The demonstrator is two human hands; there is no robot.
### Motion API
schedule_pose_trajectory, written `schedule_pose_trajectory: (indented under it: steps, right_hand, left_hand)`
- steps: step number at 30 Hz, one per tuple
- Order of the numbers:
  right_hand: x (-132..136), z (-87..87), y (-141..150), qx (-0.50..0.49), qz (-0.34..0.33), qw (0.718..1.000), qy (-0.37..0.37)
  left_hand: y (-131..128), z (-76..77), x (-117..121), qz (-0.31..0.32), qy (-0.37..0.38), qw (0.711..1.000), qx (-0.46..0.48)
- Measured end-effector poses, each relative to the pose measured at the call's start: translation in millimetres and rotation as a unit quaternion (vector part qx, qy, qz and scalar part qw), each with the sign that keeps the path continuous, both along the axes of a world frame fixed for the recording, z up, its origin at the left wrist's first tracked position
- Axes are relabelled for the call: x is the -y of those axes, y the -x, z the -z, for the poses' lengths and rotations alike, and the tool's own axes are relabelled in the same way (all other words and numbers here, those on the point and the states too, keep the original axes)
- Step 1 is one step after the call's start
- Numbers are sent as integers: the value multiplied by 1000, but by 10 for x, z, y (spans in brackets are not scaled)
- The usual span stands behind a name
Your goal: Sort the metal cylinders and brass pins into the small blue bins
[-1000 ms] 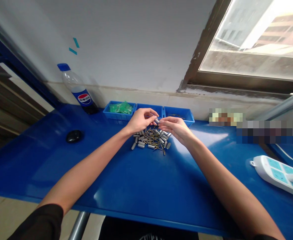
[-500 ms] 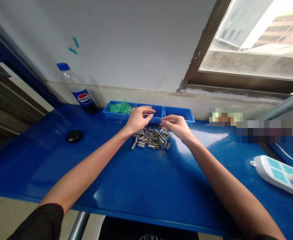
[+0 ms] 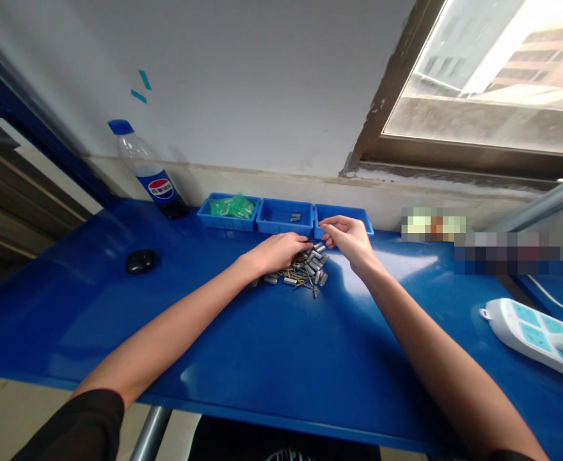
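A pile of small silver cylinders and thin gold pins (image 3: 305,272) lies on the blue table (image 3: 243,346). My left hand (image 3: 276,251) rests palm down on the pile's left side, its fingertips curled into the parts; what they grip is hidden. My right hand (image 3: 346,238) hovers at the pile's far right edge, thumb and fingers pinched together near the right bin (image 3: 365,221); the pinched thing is too small to name. The middle bin (image 3: 281,221) holds a few silver cylinders. The left bin (image 3: 228,211) holds green parts.
A cola bottle (image 3: 150,176) stands at the back left by the wall. A black oval object (image 3: 140,261) lies on the table's left part. A white power strip (image 3: 535,333) sits at the right edge. A window is at the upper right.
My left hand came down from over the middle bin onto the pile. Silver cylinders now show in that bin. My right hand lifted slightly toward the right bin, fingers pinched.
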State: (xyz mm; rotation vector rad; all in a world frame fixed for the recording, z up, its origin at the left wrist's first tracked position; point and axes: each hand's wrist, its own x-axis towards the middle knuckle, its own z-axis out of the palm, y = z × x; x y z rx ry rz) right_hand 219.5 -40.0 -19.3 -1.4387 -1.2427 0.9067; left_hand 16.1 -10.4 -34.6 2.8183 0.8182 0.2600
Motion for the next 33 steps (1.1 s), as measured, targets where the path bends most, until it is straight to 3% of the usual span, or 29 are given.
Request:
schedule_pose_trajectory:
  steps: [8,15,20,26,33]
  right_hand:
    - [2,14,12,-25,-18,1000,-1]
    - [23,4,33,-35,-35,999,0]
    - [11,21,25,-38,-47,998,7]
    - [36,-5,41,-36,-85,995,27]
    - [116,-77,89,-133,-182,972,63]
  left_hand:
    - [63,-90,0,-72,-13,997,24]
    - [51,-13,-84,-90,64,983,150]
    - [58,-96,-97,-128,133,940,286]
    - [106,-267,-115,-112,259,880,383]
    - [88,-247,-112,-118,315,824,456]
